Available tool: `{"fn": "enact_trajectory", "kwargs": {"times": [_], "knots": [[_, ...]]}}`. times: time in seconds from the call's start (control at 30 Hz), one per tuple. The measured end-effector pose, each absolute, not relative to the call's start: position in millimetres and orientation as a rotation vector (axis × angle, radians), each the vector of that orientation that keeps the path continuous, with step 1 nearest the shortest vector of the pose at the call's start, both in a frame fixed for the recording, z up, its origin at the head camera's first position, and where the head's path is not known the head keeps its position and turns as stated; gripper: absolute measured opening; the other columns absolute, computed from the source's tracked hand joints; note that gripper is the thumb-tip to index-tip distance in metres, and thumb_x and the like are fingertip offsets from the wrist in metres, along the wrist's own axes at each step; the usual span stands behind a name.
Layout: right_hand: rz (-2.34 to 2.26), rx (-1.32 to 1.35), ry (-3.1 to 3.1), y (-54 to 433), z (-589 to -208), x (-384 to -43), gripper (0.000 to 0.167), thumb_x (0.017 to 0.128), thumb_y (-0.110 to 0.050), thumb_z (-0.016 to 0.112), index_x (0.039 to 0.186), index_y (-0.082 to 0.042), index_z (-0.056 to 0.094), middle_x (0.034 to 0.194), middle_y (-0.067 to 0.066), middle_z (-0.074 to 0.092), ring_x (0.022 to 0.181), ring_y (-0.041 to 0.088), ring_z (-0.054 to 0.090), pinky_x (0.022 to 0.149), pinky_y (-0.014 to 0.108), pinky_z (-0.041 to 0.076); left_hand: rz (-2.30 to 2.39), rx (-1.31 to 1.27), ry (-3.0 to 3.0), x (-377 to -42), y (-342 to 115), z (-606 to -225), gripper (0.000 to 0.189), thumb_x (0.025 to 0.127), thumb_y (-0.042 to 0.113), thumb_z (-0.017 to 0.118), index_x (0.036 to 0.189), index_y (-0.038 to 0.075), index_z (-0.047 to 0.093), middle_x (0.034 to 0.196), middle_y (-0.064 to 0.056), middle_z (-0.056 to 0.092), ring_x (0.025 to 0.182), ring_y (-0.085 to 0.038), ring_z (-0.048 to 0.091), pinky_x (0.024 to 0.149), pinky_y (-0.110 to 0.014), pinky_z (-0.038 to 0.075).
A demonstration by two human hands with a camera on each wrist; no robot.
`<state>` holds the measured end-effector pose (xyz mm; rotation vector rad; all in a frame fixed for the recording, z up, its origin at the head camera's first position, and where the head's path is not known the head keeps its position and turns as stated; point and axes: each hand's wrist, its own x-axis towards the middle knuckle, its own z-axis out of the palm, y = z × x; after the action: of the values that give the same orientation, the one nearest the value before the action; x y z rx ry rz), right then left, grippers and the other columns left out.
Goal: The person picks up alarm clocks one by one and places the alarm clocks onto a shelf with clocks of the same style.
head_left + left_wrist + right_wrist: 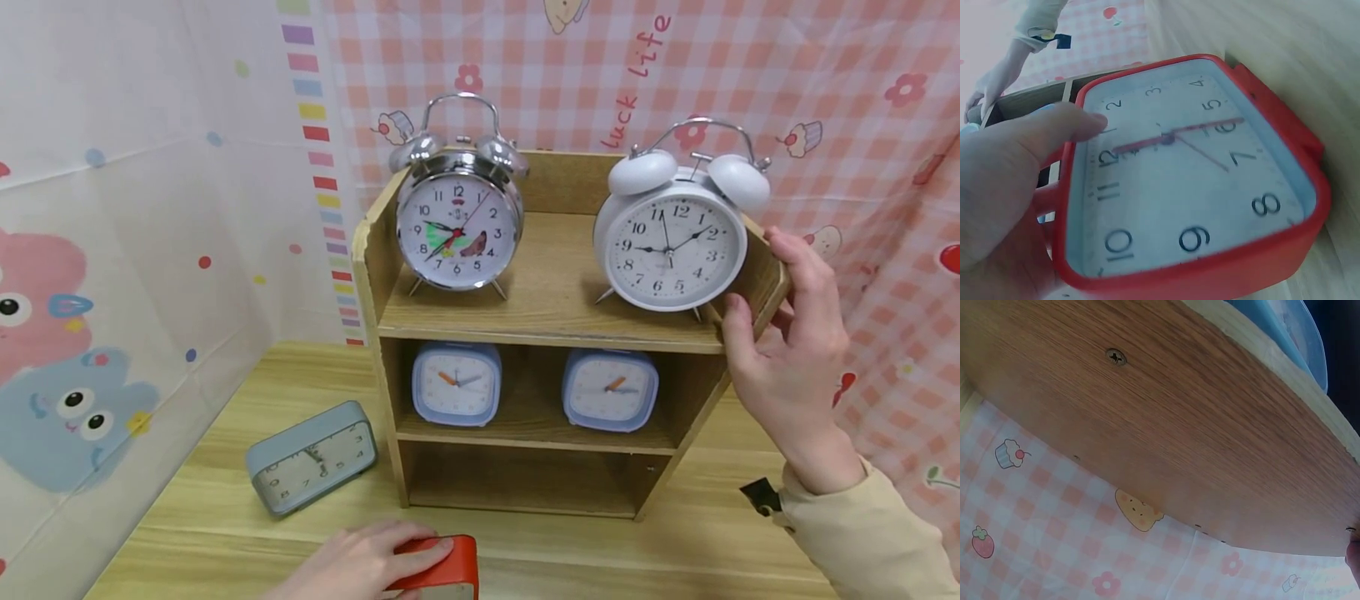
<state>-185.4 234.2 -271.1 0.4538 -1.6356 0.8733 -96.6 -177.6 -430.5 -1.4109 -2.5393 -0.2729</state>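
At the bottom of the head view, my left hand grips a red alarm clock by its top. The left wrist view shows that clock's white face close up, the thumb over its front edge. My right hand holds the right side panel of a small wooden shelf, thumb inside and fingers outside. On the shelf top stand a silver twin-bell clock and a white twin-bell clock. Two blue clocks, one left and one right, sit on the middle level.
A grey-blue clock stands tilted in view on the wooden table, left of the shelf. The bottom compartment is below the blue clocks. Patterned cloth hangs behind, and the right wrist view shows the shelf's side panel with screws.
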Motion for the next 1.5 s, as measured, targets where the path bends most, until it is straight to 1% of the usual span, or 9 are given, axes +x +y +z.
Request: {"fn": "enact_trajectory", "kwargs": {"times": [0.17,0.23,0.33,0.57,0.73,0.87,1.03,1.3,1.5], "knots": [[0.876,0.448,-1.637,233,-271,-185,0.047,0.091,-0.002,0.063,0.136,0.011,0.057,0.143,0.019,0.064,0.131,0.009,0.063,0.092,0.002,0.050,-0.153,-1.366,-2.457,-98,-174,-431,0.049,0.097,0.035,0.075,0.145,0.026,0.064,0.128,0.000,0.072,0.104,-0.017,0.068,0.072,-0.021,0.057],[0.879,0.446,-1.637,233,-271,-185,0.047,0.091,-0.002,0.063,0.136,0.011,0.057,0.143,0.019,0.064,0.131,0.009,0.063,0.092,0.002,0.049,-0.162,-1.359,-2.474,-98,-174,-430,0.049,0.098,0.036,0.075,0.145,0.027,0.064,0.127,0.001,0.071,0.102,-0.016,0.066,0.074,-0.021,0.057],[0.883,0.440,-1.635,232,-271,-185,0.047,0.091,-0.001,0.063,0.136,0.011,0.057,0.143,0.019,0.065,0.131,0.009,0.063,0.091,0.002,0.050,-0.173,-1.358,-2.467,-99,-173,-429,0.047,0.096,0.037,0.076,0.141,0.027,0.067,0.122,0.001,0.072,0.100,-0.015,0.065,0.073,-0.019,0.055],[0.900,0.432,-1.629,232,-271,-185,0.048,0.091,-0.001,0.062,0.137,0.011,0.057,0.143,0.019,0.065,0.126,0.005,0.064,0.091,0.002,0.050,-0.154,-1.336,-2.366,-98,-159,-427,0.046,0.091,0.038,0.083,0.135,0.028,0.071,0.116,0.004,0.072,0.096,-0.011,0.065,0.067,-0.013,0.052],[0.905,0.422,-1.616,231,-271,-184,0.048,0.090,-0.001,0.062,0.136,0.012,0.057,0.142,0.018,0.065,0.123,0.003,0.064,0.092,0.003,0.051,-0.127,-1.273,-2.315,-98,-142,-423,0.051,0.088,0.037,0.086,0.135,0.030,0.068,0.120,0.004,0.071,0.101,-0.011,0.064,0.075,-0.020,0.057],[0.903,0.421,-1.613,230,-271,-184,0.048,0.090,-0.001,0.062,0.136,0.012,0.057,0.142,0.018,0.065,0.123,0.004,0.064,0.092,0.003,0.051,-0.062,-1.235,-2.242,-103,-130,-421,0.052,0.084,0.027,0.089,0.132,0.029,0.069,0.119,0.004,0.070,0.101,-0.011,0.064,0.079,-0.024,0.058],[0.896,0.426,-1.612,229,-271,-184,0.046,0.091,-0.001,0.062,0.135,0.012,0.057,0.141,0.019,0.065,0.123,0.003,0.064,0.091,0.002,0.050,0.026,-1.193,-2.217,-109,-120,-422,0.052,0.085,0.018,0.085,0.133,0.029,0.069,0.120,0.002,0.070,0.103,-0.014,0.064,0.082,-0.028,0.059],[0.911,0.430,-1.607,229,-272,-185,0.046,0.091,-0.001,0.061,0.135,0.013,0.057,0.142,0.018,0.065,0.124,0.005,0.064,0.091,0.003,0.051,0.072,-1.108,-2.207,-119,-115,-427,0.054,0.084,0.018,0.086,0.134,0.030,0.067,0.122,0.003,0.070,0.106,-0.018,0.066,0.086,-0.031,0.060],[0.920,0.442,-1.601,229,-271,-185,0.047,0.090,0.000,0.061,0.135,0.013,0.057,0.142,0.019,0.065,0.126,0.007,0.064,0.092,0.004,0.051,0.102,-1.100,-2.219,-124,-111,-425,0.053,0.087,0.017,0.083,0.135,0.029,0.066,0.124,0.003,0.070,0.106,-0.018,0.066,0.084,-0.032,0.061]]}}
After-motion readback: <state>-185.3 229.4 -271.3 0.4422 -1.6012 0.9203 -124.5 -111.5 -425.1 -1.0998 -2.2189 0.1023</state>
